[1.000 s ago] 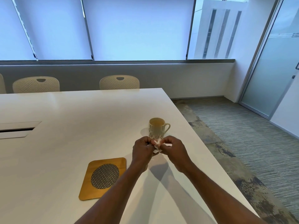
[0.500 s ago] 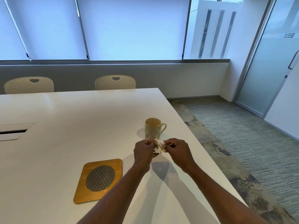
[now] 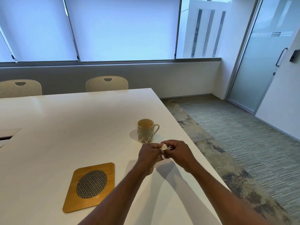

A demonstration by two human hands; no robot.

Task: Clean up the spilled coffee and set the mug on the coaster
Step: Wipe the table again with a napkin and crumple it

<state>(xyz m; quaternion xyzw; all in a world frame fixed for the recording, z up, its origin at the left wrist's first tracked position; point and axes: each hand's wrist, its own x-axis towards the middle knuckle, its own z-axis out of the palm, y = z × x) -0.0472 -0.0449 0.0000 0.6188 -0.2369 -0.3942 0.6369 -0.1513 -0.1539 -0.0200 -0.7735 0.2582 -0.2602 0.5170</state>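
Observation:
A cream mug (image 3: 145, 133) with a dark leaf pattern stands upright on the white table (image 3: 65, 124), handle to the right. Just in front of it, my left hand (image 3: 148, 155) and my right hand (image 3: 178, 153) are held together above the table, both pinching a small crumpled white tissue (image 3: 163, 147). A wooden coaster (image 3: 90, 185) with a dark woven oval centre lies on the table to the lower left of my hands. I see no coffee spill on the table surface.
The table's right edge runs close to my right hand, with carpeted floor (image 3: 243, 135) beyond. Two perforated chairs (image 3: 107, 83) stand at the far side. A cable hatch (image 3: 8, 134) sits at the left. A frosted glass door (image 3: 263, 62) is at the right.
My hands have drawn back slightly from the mug and keep working the tissue between the fingers. The view has shifted a little; mug and coaster stay in place.

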